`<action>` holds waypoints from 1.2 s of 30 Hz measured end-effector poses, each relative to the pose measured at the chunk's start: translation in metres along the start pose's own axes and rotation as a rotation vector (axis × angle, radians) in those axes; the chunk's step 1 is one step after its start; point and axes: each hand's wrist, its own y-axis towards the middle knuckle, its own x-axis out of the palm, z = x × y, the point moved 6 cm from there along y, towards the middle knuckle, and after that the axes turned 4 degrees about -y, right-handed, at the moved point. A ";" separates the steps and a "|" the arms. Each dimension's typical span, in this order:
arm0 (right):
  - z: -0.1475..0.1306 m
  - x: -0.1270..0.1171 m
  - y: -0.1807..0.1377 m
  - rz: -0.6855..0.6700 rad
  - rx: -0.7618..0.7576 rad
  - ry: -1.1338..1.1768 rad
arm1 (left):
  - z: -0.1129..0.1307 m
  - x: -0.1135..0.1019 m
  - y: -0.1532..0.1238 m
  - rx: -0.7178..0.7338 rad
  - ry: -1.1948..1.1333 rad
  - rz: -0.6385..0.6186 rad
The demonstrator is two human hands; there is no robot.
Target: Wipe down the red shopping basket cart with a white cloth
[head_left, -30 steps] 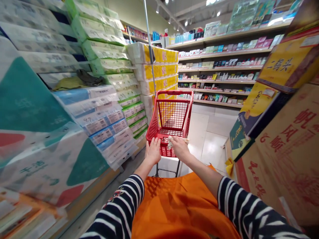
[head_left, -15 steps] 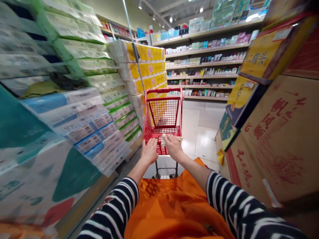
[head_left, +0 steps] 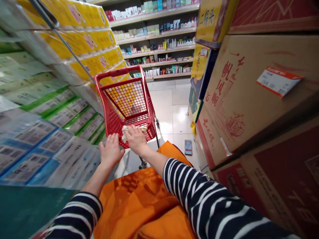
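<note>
A red plastic shopping cart with a grid basket stands in front of me, slanted in the view. My left hand is on its near left corner, fingers bent over the edge and thumb apart; the fingers' undersides are hidden. A crumpled whitish cloth lies under my right hand, which is closed over it and presses it on the cart's near rim. Some of the cloth sticks out past the fingers on both sides.
Stacked yellow tissue packs and green-and-white packs rise on the left. Cardboard cartons form a wall on the right. Shelves of cosmetics stand behind. A phone-like rectangle lies on the tiled floor.
My view has tipped down and turned right, so the cart and both hands appear further left. The cart looks more slanted. The cloth stays under my right hand.
</note>
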 end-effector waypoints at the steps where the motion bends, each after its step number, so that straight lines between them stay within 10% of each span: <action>1: 0.005 -0.002 -0.001 -0.001 0.008 -0.008 | 0.001 0.000 0.000 0.002 -0.006 0.003; 12: -0.011 0.003 -0.003 -0.021 -0.022 -0.017 | 0.005 0.003 -0.006 -0.008 -0.107 0.034; 21: 0.048 -0.012 -0.010 0.000 0.057 -0.048 | 0.003 0.004 -0.011 -0.058 -0.140 0.049; 29: -0.013 0.013 0.000 -0.056 -0.190 -0.052 | 0.007 -0.006 -0.010 -0.068 -0.155 0.012; 36: 0.034 -0.011 -0.009 -0.075 -0.175 -0.146 | 0.001 -0.008 -0.013 -0.090 -0.206 0.001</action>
